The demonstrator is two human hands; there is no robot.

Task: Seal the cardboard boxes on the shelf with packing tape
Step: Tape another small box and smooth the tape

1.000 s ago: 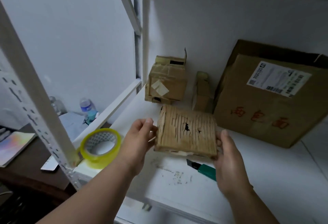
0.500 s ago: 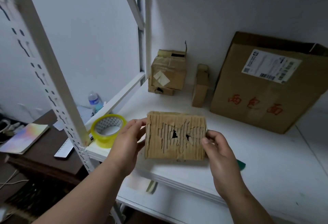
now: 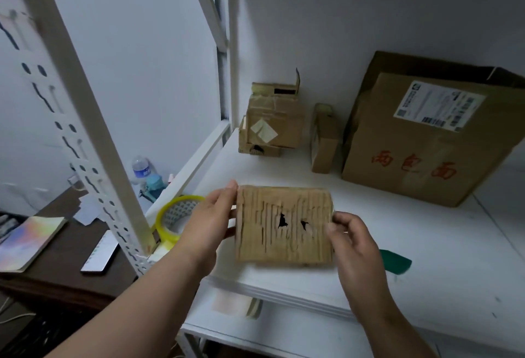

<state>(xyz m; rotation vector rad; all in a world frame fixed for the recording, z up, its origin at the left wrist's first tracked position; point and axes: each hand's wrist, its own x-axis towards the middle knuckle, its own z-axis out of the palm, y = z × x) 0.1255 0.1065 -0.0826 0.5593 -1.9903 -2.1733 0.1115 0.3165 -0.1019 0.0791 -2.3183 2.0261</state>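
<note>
A small worn cardboard box, its face torn with two dark holes, is held upright above the front of the white shelf. My left hand grips its left edge and my right hand pinches its right edge. A yellow roll of packing tape lies at the shelf's front left corner, just left of my left hand. At the back stand a small taped box, a narrow box and a large box with a shipping label.
A green-handled cutter lies on the shelf, partly hidden behind my right hand. The white perforated shelf post rises at the left. Beyond it a dark desk carries a notebook, papers and a water bottle.
The box has been lifted toward me and tilted upright, so its torn face looks at me. The view has pulled back from the shelf. Both hands keep their hold on its edges.
</note>
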